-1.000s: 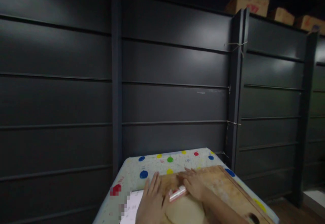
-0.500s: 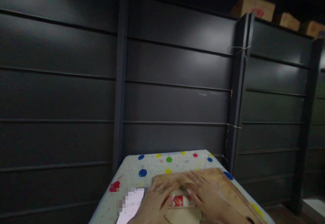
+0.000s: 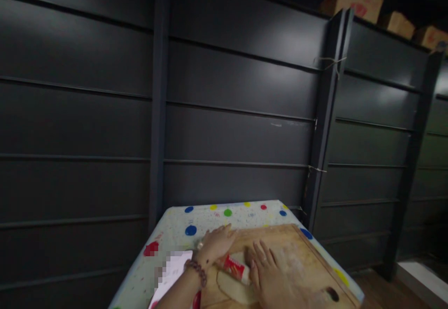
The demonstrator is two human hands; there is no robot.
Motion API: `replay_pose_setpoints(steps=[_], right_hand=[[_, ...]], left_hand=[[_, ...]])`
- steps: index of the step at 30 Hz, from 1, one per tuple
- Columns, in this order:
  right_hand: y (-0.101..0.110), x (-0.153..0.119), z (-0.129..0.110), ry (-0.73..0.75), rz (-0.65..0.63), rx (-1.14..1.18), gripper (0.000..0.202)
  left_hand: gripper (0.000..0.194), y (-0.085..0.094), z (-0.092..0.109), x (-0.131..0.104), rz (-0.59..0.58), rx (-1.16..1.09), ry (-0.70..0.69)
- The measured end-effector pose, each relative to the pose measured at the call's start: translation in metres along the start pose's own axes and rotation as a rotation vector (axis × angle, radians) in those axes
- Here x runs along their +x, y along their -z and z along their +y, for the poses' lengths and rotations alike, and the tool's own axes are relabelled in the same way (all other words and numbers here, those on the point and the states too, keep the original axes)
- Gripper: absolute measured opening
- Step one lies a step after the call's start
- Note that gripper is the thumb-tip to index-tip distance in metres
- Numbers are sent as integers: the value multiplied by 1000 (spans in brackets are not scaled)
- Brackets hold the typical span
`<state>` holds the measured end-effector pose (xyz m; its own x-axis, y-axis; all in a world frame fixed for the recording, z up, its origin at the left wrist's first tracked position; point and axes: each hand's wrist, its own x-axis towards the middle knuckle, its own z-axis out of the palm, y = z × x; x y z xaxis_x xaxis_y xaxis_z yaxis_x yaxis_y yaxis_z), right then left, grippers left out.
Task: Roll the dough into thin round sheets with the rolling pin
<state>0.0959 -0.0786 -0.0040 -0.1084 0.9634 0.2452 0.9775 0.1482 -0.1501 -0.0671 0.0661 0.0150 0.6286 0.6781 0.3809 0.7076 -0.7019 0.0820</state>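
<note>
A bottle (image 3: 234, 269) with a red and white label lies on its side, slanting across a flat, pale sheet of dough (image 3: 236, 289). Across the bottle's left part rests my left hand (image 3: 217, 244), fingers stretched forward; a beaded bracelet circles that wrist. My right hand (image 3: 268, 271) lies at the bottle's right end with its fingers extended and slightly apart, a ring on one finger. Under both is a wooden cutting board (image 3: 297, 253), dusted with something pale. Part of the bottle is hidden beneath my hands.
A phone (image 3: 173, 271) with a lit screen lies left of the board, partly pixelated. The table (image 3: 206, 215) has a white cover with coloured dots. Behind it stands a dark panelled wall (image 3: 234, 136); cardboard boxes (image 3: 357, 3) show above it at right.
The bottle has turned from nearly level to slanting, its right end lower in view. My left hand has shifted forward and left, and more of the board and dough shows. The view has tilted slightly.
</note>
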Motion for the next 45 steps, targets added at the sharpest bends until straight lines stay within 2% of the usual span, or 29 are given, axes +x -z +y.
replay_pose_setpoints(steps=[2,5,9,12,14,18,20,23,26,28,32,36,39,42,45], right_hand=[[3,-1,-11,-32,-22,-33,50],[-2,-1,-22,-46,-49,-83,49],[-27,-5,-29,-49,6,-111,48],[-48,-9,-32,-72,47,-92,49],[-54,-11,-34,-78,43,-54,50],[-39,-11,-37,-109,10,18,46],[-23,-9,-33,-96,26,3,45],[-7,-1,-18,-65,119,-47,45],[-6,8,-1,-87,213,-79,50],[-11,12,4,-76,216,-92,49],[-27,9,-6,-29,143,-73,52],[-45,-1,-26,-105,81,-36,52],[-62,-7,-35,-153,90,-40,52],[-74,-13,-37,-135,127,-36,48],[-69,-15,-35,-120,160,-36,45]], left_hand=[[39,-6,8,-3,-7,13,54],[41,-8,10,-15,-13,57,52],[45,1,5,-32,-25,115,-5],[46,8,1,-44,-27,84,-6],[47,9,-2,-52,-32,51,-2],[48,4,-9,-55,-25,13,-1],[47,-1,-10,-47,-21,-2,11],[45,-8,-8,-27,-49,-32,16],[42,-13,-6,-9,-68,-34,13],[42,-12,-4,-7,-71,-21,25],[50,-3,-2,-25,-77,23,29],[48,7,-3,-54,11,72,-30],[49,6,-6,-71,29,51,-25],[52,5,-8,-80,-15,18,38],[54,11,-3,-79,-88,9,66]])
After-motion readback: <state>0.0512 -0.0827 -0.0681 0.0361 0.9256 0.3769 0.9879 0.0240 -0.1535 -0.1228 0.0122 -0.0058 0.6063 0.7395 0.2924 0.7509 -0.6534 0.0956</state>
